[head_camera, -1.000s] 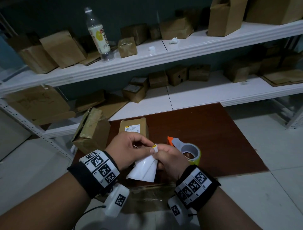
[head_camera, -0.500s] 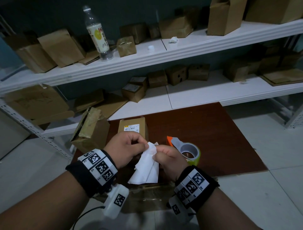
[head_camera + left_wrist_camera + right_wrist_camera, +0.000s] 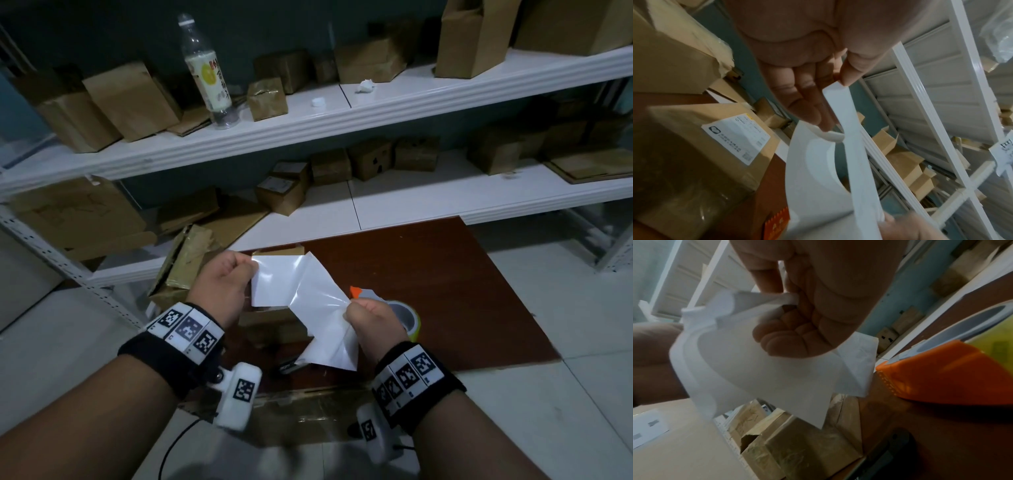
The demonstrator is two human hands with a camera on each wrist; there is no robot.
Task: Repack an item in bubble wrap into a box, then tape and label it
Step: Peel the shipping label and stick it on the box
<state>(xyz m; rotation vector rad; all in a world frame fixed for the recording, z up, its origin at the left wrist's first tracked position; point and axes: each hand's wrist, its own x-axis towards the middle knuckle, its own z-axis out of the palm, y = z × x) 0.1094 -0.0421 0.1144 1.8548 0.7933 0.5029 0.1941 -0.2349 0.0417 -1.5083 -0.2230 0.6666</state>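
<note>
Both hands pinch one glossy white label sheet (image 3: 301, 291): the left hand (image 3: 222, 284) nips its upper corner between thumb and fingertips, and the right hand (image 3: 371, 317) clenches its crumpled lower part. A second ago the sheet hung folded between them; now it is pulled apart, which suggests the backing is being peeled. Beyond lie the orange-handled tape dispenser (image 3: 394, 305) and the brown cardboard box (image 3: 711, 134), already labelled once.
</note>
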